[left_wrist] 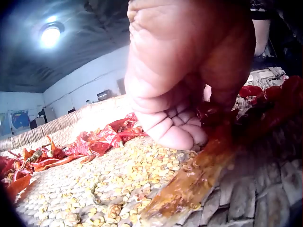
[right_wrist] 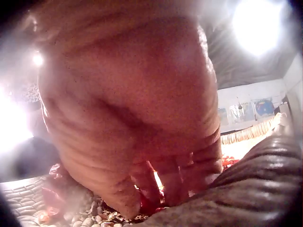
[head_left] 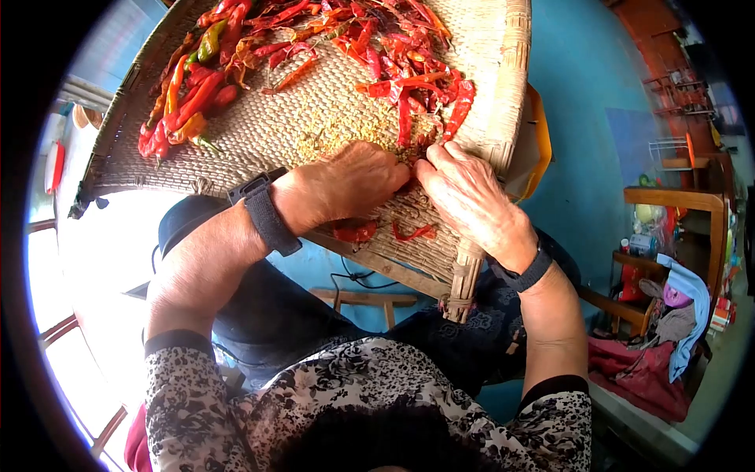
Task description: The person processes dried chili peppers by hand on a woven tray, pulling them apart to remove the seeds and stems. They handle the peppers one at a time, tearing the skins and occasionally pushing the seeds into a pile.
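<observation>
Both hands work close together at the near edge of a woven tray (head_left: 252, 141). My left hand (head_left: 346, 181), its fingers curled under, pinches a red dried chili (left_wrist: 213, 116); an opened, orange-brown stretch of chili skin (left_wrist: 189, 184) runs below the fingertips. Facing it, my right hand (head_left: 472, 193) bends its fingers down onto the same red chili (head_left: 410, 175), and the palm hides most of the grip in the right wrist view. Pale yellow chili seeds (head_left: 330, 134) lie scattered on the weave just beyond the left hand.
Torn red chilies (head_left: 409, 63) cover the tray's far right; whole red peppers (head_left: 189, 102) lie at left. Two red pieces (head_left: 355, 231) sit near the front edge. The tray rests over the lap and a wooden frame (head_left: 393, 267). A wooden chair (head_left: 676, 197) with cloths stands at right.
</observation>
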Available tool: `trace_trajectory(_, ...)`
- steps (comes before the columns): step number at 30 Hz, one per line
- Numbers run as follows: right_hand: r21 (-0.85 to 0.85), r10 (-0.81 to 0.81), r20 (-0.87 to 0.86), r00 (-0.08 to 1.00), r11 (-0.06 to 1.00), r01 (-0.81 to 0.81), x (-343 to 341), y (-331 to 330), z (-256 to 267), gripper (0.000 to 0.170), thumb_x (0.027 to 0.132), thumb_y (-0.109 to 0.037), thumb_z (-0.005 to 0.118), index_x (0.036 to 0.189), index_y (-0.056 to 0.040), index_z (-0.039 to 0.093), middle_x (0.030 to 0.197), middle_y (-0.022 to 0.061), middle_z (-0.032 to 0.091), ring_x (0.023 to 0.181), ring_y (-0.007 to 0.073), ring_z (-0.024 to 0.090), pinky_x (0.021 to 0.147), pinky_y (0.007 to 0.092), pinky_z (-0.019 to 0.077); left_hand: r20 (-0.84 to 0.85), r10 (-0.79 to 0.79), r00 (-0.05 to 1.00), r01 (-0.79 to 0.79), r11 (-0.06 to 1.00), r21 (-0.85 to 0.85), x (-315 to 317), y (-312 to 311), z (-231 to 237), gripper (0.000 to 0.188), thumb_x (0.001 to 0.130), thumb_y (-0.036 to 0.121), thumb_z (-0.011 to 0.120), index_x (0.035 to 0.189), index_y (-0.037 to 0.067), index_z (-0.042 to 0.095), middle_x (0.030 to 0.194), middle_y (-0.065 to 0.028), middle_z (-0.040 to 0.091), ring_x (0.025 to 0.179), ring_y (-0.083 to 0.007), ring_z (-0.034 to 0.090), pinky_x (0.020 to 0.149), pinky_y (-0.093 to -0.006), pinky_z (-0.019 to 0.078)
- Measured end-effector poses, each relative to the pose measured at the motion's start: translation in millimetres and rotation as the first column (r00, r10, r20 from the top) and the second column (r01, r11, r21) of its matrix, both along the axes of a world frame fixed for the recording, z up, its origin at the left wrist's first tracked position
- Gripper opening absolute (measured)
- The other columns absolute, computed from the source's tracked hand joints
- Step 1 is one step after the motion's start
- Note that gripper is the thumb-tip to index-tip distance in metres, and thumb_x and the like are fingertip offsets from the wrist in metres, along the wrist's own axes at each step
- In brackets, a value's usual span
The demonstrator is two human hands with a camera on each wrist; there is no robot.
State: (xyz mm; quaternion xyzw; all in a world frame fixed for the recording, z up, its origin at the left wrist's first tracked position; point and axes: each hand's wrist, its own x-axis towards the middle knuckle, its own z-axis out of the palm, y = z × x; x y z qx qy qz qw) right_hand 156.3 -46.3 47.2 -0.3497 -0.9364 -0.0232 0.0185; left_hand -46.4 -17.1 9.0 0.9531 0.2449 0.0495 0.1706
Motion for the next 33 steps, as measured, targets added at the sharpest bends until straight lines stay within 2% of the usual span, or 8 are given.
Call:
trace_trajectory(5,-0.056,-0.01,0.012,1.0,0.998,0.01,-1,0,-1,0.018,0.077,-0.007,0.058,0.093,0.0025,0.06,0.089,0.0147,0.054,0.092,0.0303,0.059,0.074,0.0373,0.0525,0.023,-0.013,1.0,0.011,0.997,0.081,1,-1,-5,0.014,0.083,0.012,0.056,0.093,0.003,0.061,0.084,-0.0122,0.064,0.08,-0.0298,0.066,0.069,-0.0389,0.0535)
trace_trajectory(8,-0.058,0.007,-0.027,1.0,0.998,-0.008,0,-1,0,0.018,0.078,-0.006,0.058,0.093,0.003,0.06,0.09,0.0156,0.053,0.092,0.0315,0.06,0.075,0.0383,0.0526,-0.039,-0.018,0.999,0.021,0.997,0.078,2,-1,-4,0.014,0.083,0.012,0.056,0.093,0.003,0.061,0.086,-0.0122,0.064,0.082,-0.0298,0.067,0.07,-0.0391,0.054)
trace_trajectory(19,-0.064,0.001,-0.011,1.0,0.998,-0.002,0,-2,0,0.017,0.078,-0.007,0.058,0.091,0.0024,0.058,0.091,0.0162,0.054,0.093,0.0318,0.059,0.075,0.0385,0.052,-0.016,-0.013,1.0,0.014,0.998,0.069,2,-1,-7,0.014,0.084,0.011,0.055,0.093,0.003,0.061,0.086,-0.0122,0.064,0.081,-0.0299,0.066,0.069,-0.0387,0.0541)
trace_trajectory(22,-0.035,0.012,-0.055,0.998,0.999,-0.014,0,-3,0,0.017,0.078,-0.007,0.058,0.092,0.0025,0.059,0.091,0.016,0.053,0.093,0.0317,0.059,0.075,0.0385,0.0519,-0.004,-0.013,1.0,0.013,0.997,0.078,2,-1,-3,0.013,0.084,0.011,0.055,0.091,0.003,0.062,0.087,-0.0125,0.065,0.081,-0.0286,0.067,0.07,-0.0374,0.0542)
trace_trajectory(25,-0.088,-0.014,-0.02,1.0,0.996,0.012,-1,-3,1,0.017,0.077,-0.006,0.058,0.092,0.0026,0.059,0.091,0.0157,0.053,0.093,0.0319,0.059,0.075,0.0386,0.0518,0.0,-0.01,1.0,0.01,0.996,0.084,1,-2,-4,0.012,0.085,0.011,0.055,0.09,0.004,0.062,0.087,-0.0127,0.066,0.082,-0.0273,0.068,0.071,-0.0362,0.0542)
trace_trajectory(27,-0.091,-0.028,-0.065,0.997,0.996,0.022,0,-2,-2,0.019,0.077,-0.003,0.058,0.095,0.0012,0.06,0.091,0.0132,0.049,0.091,0.0309,0.055,0.075,0.0399,0.0504,0.017,-0.014,1.0,0.012,0.996,0.086,1,-2,-5,0.012,0.085,0.012,0.055,0.09,0.004,0.062,0.087,-0.0126,0.066,0.082,-0.0272,0.067,0.071,-0.0362,0.054)
trace_trajectory(30,-0.122,-0.044,-0.01,0.999,0.992,0.042,-1,-1,1,0.016,0.077,-0.003,0.058,0.093,0.0009,0.059,0.091,0.0134,0.05,0.091,0.0312,0.055,0.075,0.0399,0.0503,0.003,-0.011,1.0,0.011,0.996,0.094,1,-4,-4,0.013,0.083,0.011,0.054,0.093,0.004,0.061,0.087,-0.0118,0.064,0.085,-0.0285,0.066,0.075,-0.0381,0.0524)
trace_trajectory(33,-0.154,-0.069,0.029,0.997,0.985,0.073,-5,-2,0,0.017,0.076,-0.004,0.061,0.093,-0.0008,0.06,0.092,0.0138,0.051,0.092,0.0313,0.056,0.076,0.0393,0.0506,-0.036,0.0,0.999,0.001,1.0,0.025,-2,-6,-11,0.019,0.082,0.013,0.057,0.099,0.005,0.059,0.088,-0.011,0.064,0.085,-0.0281,0.066,0.076,-0.0373,0.0524)
